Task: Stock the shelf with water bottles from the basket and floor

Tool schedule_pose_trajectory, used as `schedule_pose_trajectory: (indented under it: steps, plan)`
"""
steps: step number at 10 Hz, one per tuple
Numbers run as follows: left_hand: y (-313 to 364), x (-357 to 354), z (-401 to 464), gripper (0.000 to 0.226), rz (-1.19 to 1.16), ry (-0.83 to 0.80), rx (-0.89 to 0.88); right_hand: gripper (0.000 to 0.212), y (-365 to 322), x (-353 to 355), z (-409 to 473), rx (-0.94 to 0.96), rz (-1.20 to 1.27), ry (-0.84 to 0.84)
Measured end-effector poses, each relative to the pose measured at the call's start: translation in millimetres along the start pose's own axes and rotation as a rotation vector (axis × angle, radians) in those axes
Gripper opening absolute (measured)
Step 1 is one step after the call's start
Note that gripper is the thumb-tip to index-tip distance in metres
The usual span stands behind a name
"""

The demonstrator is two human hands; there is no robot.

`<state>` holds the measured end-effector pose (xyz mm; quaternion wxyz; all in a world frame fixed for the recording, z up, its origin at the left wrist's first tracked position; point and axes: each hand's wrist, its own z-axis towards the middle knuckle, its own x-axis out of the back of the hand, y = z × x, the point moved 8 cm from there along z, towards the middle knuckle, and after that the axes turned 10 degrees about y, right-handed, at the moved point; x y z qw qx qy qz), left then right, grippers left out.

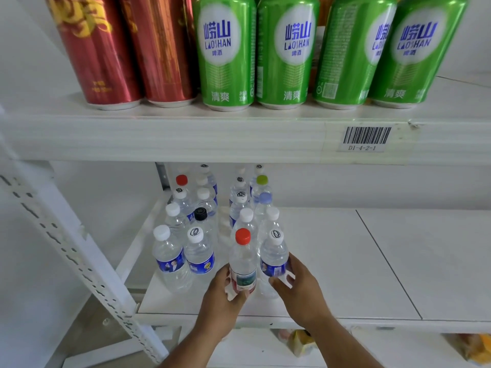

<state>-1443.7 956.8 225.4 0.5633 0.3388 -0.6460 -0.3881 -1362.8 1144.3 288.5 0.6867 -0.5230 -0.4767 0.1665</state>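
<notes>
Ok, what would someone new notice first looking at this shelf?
Probably the big green cans beside red cans across the upper shelf. Below, water bottles stand in rows at the lower shelf's left end, where the left hand grips a red-capped bottle and the right hand holds its blue-labelled neighbour.

Green cans read "LAOSHAN"; the barcode label on the shelf edge reads "D1-4-2-1".
</notes>
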Motion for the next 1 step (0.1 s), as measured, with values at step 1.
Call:
schedule_pose_trajectory:
  steps: [1]
  plan:
    - [4.3,6.0,-10.9,0.076,0.009,0.004,-0.013,0.066,3.3,1.1,-9.6,-0.061,-0.114,0.035]
